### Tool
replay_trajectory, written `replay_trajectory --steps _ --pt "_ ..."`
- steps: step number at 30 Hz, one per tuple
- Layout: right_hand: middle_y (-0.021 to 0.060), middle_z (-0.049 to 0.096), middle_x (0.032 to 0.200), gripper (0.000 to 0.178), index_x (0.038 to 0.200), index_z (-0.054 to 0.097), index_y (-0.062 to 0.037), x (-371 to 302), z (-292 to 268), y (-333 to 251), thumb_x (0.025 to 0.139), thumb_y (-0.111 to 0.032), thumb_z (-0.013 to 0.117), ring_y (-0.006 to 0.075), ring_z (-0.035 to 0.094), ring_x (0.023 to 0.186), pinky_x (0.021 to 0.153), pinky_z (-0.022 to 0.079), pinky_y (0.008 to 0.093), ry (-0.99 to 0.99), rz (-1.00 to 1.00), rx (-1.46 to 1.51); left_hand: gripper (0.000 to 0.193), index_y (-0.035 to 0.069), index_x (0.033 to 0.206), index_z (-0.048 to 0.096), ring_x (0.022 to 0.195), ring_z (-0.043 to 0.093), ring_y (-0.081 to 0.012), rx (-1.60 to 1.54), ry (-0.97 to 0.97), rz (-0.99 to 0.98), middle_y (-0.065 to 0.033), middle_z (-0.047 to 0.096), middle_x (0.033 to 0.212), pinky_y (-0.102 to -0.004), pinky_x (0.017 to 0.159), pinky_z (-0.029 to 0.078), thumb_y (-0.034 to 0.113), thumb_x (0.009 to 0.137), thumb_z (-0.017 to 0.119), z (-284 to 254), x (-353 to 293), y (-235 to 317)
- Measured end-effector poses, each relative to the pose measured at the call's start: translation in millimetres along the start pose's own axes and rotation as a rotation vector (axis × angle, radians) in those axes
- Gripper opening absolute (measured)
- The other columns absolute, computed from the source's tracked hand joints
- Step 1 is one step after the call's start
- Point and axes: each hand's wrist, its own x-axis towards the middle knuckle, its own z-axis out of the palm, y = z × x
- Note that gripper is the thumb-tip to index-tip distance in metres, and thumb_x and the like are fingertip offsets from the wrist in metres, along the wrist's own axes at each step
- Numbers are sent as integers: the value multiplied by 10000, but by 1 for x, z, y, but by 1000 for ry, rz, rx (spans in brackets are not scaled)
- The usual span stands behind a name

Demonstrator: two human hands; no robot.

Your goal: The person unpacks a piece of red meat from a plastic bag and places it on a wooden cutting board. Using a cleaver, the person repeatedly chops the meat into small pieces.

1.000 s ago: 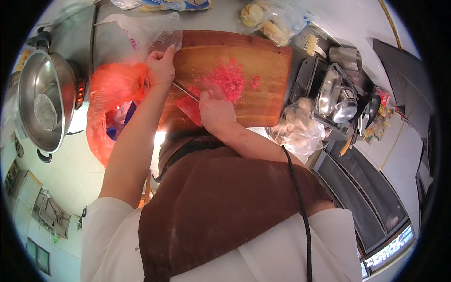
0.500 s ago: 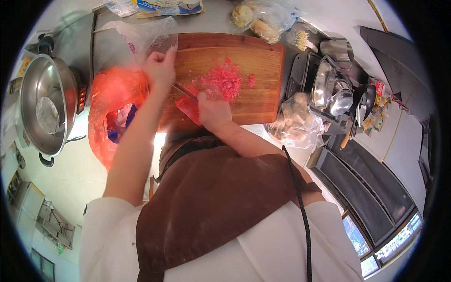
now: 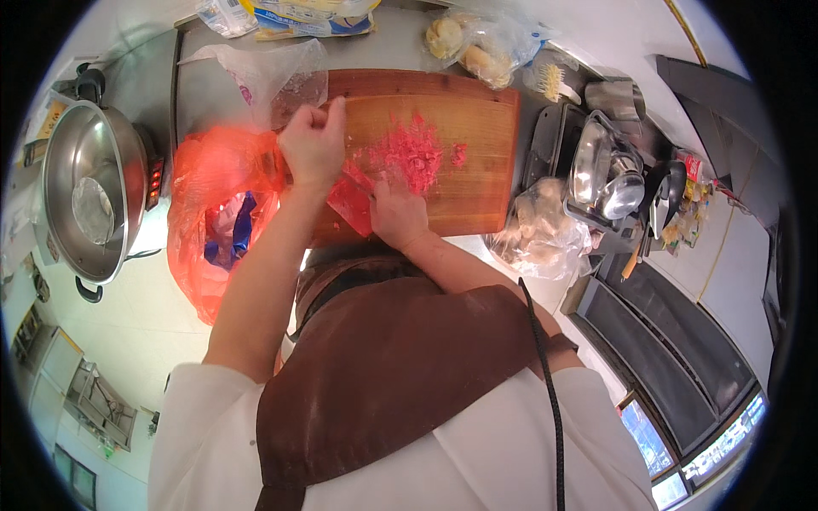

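A wooden cutting board lies on the counter with a pile of finely chopped red food at its middle. My left hand is fisted at the board's left part, around what looks like a knife handle; the blade is mostly hidden. My right hand presses, fingers bent, on a flat red slab at the board's near edge, beside the pile. Both hands are close together.
A red plastic bag sits left of the board, with a steel wok on a cooker further left. Clear bags of food lie behind the board. A kettle and utensils and a bag stand at the right.
My left hand has slid a little right along the board toward my right hand. My right hand stays on the red slab.
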Motion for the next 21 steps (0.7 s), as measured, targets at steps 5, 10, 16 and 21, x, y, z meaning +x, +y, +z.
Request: replay_trajectory --steps 5,10,16,21 --pt "199 708 809 90 940 534 -60 2 -5 -10 886 -133 538 378 716 749 639 557 516 -434 201 -47 452 14 595 551 547 439 -83 -146 14 -54 -19 519 546 -295 516 396 278 853 813 -2 14 0" --pt "192 718 815 88 952 524 -69 5 -6 -8 912 -143 502 369 729 769 651 566 512 -308 140 -46 455 31 608 564 541 447 -89 -105 32 -20 -8 549 557 -298 522 406 328 833 824 5 6 -6" --pt "192 718 861 111 980 525 -67 4 -3 -11 916 -151 493 400 718 766 667 563 517 -513 262 -36 403 21 615 566 551 467 -65 -437 25 -82 5 564 569 -267 518 400 238 856 805 -4 15 -7" --pt "168 703 805 110 988 527 -77 -3 -2 -8 914 -151 492 385 713 737 648 560 517 -231 219 -68 401 43 608 560 562 456 -68 -161 15 6 24 557 589 -264 525 394 240 843 818 11 5 -4"
